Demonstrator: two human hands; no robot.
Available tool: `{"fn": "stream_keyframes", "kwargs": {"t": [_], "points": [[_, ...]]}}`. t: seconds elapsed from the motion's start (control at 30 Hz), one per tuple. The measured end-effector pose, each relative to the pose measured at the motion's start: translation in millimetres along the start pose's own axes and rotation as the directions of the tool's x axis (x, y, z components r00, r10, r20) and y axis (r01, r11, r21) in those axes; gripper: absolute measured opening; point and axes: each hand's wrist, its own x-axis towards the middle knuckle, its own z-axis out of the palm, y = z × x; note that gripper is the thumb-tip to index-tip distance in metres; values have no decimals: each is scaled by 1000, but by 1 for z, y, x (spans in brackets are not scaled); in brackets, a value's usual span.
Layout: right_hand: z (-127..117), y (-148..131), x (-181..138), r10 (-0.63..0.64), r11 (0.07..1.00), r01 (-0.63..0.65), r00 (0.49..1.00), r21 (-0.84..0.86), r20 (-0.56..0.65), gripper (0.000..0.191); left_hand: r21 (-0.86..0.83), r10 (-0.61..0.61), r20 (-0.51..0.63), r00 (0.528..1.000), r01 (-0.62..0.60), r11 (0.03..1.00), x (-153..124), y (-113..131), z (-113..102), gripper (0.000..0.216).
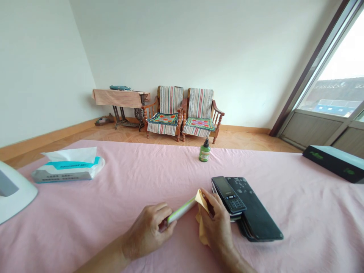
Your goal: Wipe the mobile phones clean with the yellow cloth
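Closed around the near end of a thin, flat white slab with a lime-green edge (182, 211) is my left hand (153, 226). The slab is tilted and seen almost edge-on, so its kind is unclear. My right hand (217, 218) pinches a yellow cloth (202, 223), which is folded over the slab's far end. Just right of that hand, a black keypad phone (229, 194) lies on top of other flat devices, only their edges showing. Beside and partly under them is a larger dark flat device (257, 212) with a scuffed upper end.
A green spray bottle (204, 152) stands farther back on the pink tablecloth (136, 174). At the left are a tissue pack (68, 170) and a white rounded appliance (17, 201), partly out of view. A black box (335, 163) sits at the right. Two chairs (186, 113) stand beyond.
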Motion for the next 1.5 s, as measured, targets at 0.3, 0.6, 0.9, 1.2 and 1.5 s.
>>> {"fn": "stream_keyframes", "kwargs": {"t": [0.3,0.6,0.9,1.2,1.5], "points": [[4,-3,0,21,999,-24,998,38,60,31,-37,-37,39,999,38,999,3,2,0,16],[5,-12,3,-1,977,9,999,-213,41,29,20,-86,21,996,85,996,4,0,-3,21],[2,-15,0,33,988,-22,997,-151,66,20,-231,-268,-48,962,250,940,6,-2,0,32],[6,-24,-8,-43,995,38,997,91,56,25,-321,-228,-49,973,200,926,8,-6,1,21],[-1,-35,-7,-136,990,137,990,47,-23,19,-235,-96,-145,985,60,970,4,2,0,11]]}}
